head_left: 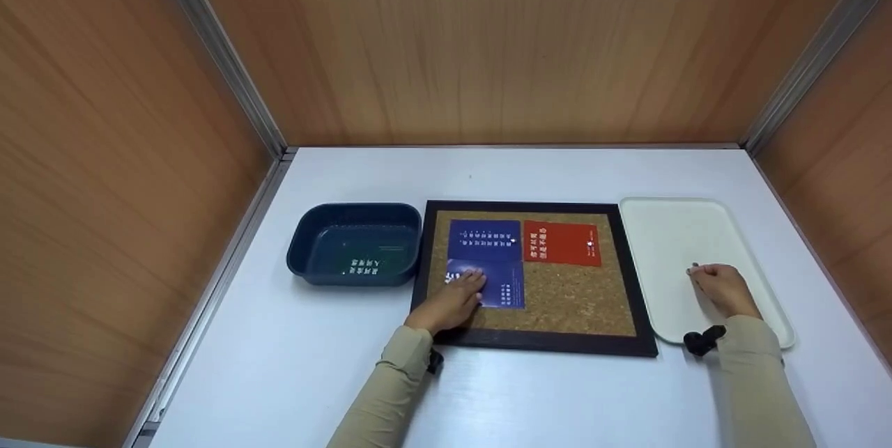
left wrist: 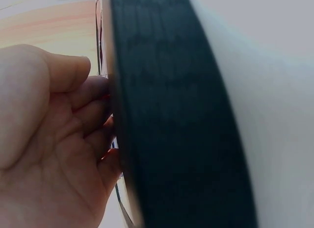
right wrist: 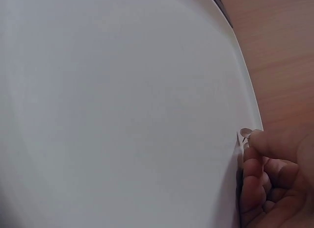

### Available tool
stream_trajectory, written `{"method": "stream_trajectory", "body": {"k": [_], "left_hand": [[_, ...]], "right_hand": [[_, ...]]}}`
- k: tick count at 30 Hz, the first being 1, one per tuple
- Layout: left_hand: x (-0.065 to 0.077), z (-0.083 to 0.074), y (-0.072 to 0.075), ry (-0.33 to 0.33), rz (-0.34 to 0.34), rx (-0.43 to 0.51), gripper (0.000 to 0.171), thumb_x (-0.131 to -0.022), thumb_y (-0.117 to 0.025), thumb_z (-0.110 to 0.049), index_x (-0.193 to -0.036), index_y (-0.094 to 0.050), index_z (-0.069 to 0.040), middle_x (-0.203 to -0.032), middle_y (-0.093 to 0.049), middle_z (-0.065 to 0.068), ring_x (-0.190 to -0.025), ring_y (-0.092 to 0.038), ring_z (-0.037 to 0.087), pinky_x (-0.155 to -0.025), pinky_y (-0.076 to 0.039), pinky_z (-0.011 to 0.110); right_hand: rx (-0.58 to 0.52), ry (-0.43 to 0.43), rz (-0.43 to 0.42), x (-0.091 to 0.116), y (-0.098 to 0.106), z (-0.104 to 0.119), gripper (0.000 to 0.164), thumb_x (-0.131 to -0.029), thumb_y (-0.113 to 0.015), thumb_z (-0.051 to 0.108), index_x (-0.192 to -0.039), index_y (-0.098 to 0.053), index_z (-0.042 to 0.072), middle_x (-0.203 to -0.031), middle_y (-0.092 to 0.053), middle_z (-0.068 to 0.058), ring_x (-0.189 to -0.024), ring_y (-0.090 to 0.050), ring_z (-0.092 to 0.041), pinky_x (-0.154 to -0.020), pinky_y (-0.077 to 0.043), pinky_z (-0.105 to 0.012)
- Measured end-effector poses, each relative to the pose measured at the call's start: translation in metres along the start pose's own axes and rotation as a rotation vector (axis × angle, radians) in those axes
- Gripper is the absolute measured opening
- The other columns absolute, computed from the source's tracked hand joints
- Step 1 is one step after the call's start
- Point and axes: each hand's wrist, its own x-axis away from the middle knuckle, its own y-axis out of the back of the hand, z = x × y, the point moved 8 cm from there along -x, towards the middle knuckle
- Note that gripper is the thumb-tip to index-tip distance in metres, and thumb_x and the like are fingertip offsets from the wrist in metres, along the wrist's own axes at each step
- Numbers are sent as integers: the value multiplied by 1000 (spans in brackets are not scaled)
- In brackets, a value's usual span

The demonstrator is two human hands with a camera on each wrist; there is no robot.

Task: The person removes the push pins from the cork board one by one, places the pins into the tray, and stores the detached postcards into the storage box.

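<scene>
My left hand [head_left: 451, 302] rests on the lower blue-purple card [head_left: 507, 277], its fingers flat over the card's left part on the cork board [head_left: 575, 302]. In the left wrist view the board's dark frame [left wrist: 171, 110] hides where the fingertips lie. Above that card is another blue card [head_left: 481, 235], with a red card [head_left: 561, 242] to its right; a small shiny pin shows on each. Over the cream tray [head_left: 658, 239], my right hand [head_left: 725, 289] pinches a thumbtack [right wrist: 246, 133] between thumb and finger, its round head and thin point visible.
A dark teal basin [head_left: 306, 242] stands left of the board, with a dark green card [head_left: 373, 260] lying in it. The tray sits against the board's right side. Wood-grain panels [head_left: 488, 51] enclose the white table [head_left: 550, 399] at the back and sides.
</scene>
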Motion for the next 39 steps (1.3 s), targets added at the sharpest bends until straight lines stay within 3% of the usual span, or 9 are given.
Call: {"method": "stream_trajectory", "body": {"k": [12, 23, 26, 29, 33, 39], "left_hand": [[-1, 0, 3, -12, -5, 4, 46, -105, -36, -21, -147, -38, -4, -156, -32, 11, -146, -26, 29, -120, -24, 45], [1, 0, 4, -9, -4, 1, 46, -105, -36, -22, -148, -37, -5, -156, -32, 10, -146, -25, 28, -120, -24, 44], [1, 0, 3, -1, -1, 2, 46, -105, -36, -23, -148, -36, -6, -156, -31, 9, -146, -25, 27, -121, -23, 43], [1, 1, 2, 6, 0, 2, 46, -105, -36, -23, -148, -37, -7, -157, -31, 8, -146, -25, 27, -121, -23, 44], [0, 2, 0, 5, -3, 1, 46, -105, -37, -24, -148, -37, -7, -156, -31, 8, -146, -26, 26, -120, -24, 43], [-1, -1, 0, -21, -15, 17, 46, -105, -36, -22, -146, -38, -3, -155, -32, 11, -145, -27, 29, -120, -24, 43]], "right_hand": [[5, 15, -17, 0, 3, 4, 57, -100, -39, 34, -125, -50, -17, -129, -48, -36, -115, -48, -41, -87, -46, -36], [-30, -12, -2, 0, 1, 2, 59, -101, -38, 36, -129, -47, -16, -131, -47, -34, -114, -48, -36, -82, -45, -28], [-32, -17, -1, 0, 1, 1, 58, -101, -39, 37, -127, -49, -14, -125, -53, -28, -105, -51, -27, -76, -44, -21], [-58, -18, 5, 0, 1, 0, 53, -101, -40, 34, -119, -53, -13, -105, -59, -17, -91, -50, -17, -69, -43, -19], [-118, -17, 17, 1, 1, -1, 45, -101, -40, 30, -113, -54, -10, -85, -55, 2, -79, -48, -9, -64, -44, -21], [-182, 6, 18, 4, 3, 2, 48, -101, -39, 29, -121, -51, -13, -88, -55, 5, -78, -48, -5, -67, -46, -20]]}}
